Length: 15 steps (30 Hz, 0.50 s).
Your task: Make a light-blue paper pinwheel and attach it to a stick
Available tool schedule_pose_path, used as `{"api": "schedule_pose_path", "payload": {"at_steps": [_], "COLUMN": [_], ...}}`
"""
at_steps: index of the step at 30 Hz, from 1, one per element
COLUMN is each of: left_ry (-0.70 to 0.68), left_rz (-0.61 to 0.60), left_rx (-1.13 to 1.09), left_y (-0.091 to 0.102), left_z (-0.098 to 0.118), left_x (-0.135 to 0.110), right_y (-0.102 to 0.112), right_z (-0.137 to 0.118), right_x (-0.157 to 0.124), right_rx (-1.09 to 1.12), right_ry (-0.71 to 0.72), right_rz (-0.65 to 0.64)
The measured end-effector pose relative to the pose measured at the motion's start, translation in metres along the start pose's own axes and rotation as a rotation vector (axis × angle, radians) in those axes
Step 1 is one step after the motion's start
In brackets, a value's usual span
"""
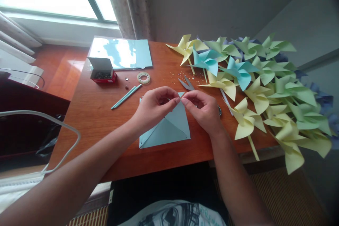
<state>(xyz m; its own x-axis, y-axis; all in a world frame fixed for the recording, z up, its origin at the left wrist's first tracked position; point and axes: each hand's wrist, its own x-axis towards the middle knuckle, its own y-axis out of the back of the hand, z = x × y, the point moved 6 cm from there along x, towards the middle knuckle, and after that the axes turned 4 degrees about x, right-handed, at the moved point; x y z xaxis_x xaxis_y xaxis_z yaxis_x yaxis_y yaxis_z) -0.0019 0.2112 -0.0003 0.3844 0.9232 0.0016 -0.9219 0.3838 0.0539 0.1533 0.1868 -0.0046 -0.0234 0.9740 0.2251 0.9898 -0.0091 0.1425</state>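
A light blue paper square (pixel 169 127) with diagonal creases lies on the wooden table (pixel 106 120) in front of me. My left hand (pixel 155 107) and my right hand (pixel 202 109) meet above its far corner. Both pinch folded flaps of the paper between thumb and fingertips. Grey scissors (pixel 187 84) lie just beyond my hands, partly hidden by the right hand. Two light blue sticks (pixel 126 96) lie to the left of my left hand.
A big heap of finished yellow, green and blue paper pinwheels (pixel 265 84) covers the table's right side. At the back left stand a red box of pins (pixel 102 74), a tape roll (pixel 143 77) and blue paper sheets (pixel 122 53). A white cable (pixel 66 127) hangs at the left.
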Motion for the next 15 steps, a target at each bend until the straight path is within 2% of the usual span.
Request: {"api": "schedule_pose_path", "payload": {"at_steps": [15], "left_ry": [0.006], "left_rz": [-0.012], "left_rx": [-0.021], "left_y": [-0.0014], "left_z": [-0.0005], "left_x": [-0.0001], "right_y": [-0.0002], "right_z": [-0.0003], "right_x": [-0.0002], "right_rx": [0.002], "right_ry": [0.006], "right_rz": [-0.012]}}
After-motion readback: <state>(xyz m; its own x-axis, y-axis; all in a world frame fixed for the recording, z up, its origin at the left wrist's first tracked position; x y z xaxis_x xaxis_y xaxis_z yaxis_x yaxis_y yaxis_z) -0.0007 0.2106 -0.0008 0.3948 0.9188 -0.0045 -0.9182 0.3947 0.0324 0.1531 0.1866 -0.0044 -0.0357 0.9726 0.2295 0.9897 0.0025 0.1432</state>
